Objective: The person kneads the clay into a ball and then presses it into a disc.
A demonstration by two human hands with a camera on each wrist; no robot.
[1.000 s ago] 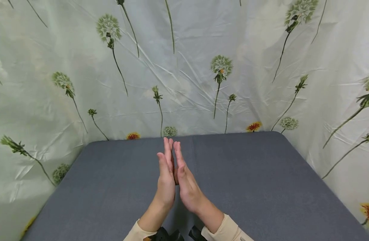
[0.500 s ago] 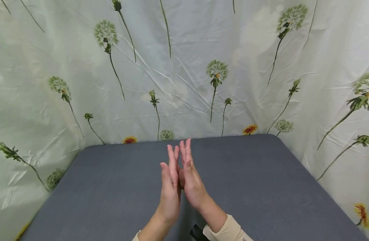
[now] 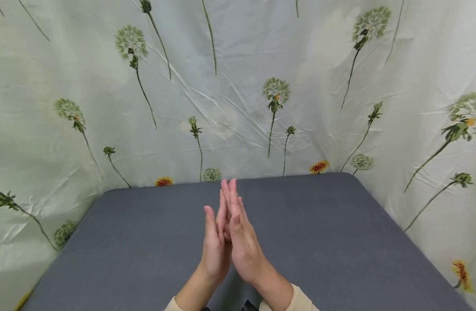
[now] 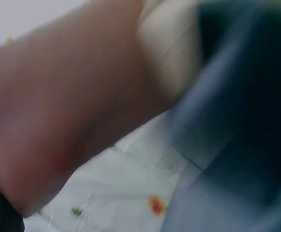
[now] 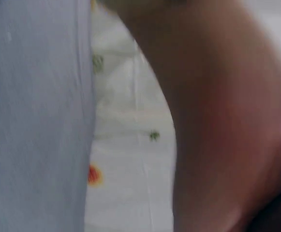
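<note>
Palm to palm, my left hand (image 3: 215, 252) and right hand (image 3: 244, 252) stand above the grey table in the head view. Their fingers are straight and point away from me, with the fingertips close together. Both thumbs stick up, apart from each other. Whatever lies between the palms is hidden in this view. Close up and blurred, the left wrist view shows part of the left wrist and hand (image 4: 58, 106). Likewise, the right wrist view holds only a blurred part of the right wrist and hand (image 5: 222, 121).
A grey-covered table (image 3: 144, 242) spreads under the hands. Behind it and at both sides hangs a pale curtain (image 3: 238, 99) printed with dandelions and orange flowers. Cream sleeves (image 3: 296, 300) show at the bottom edge.
The hands have slid against each other, and their fingertips have come closer together. A brownish lump seen between the palms half a second ago is hidden now. The head view has shifted slightly.
</note>
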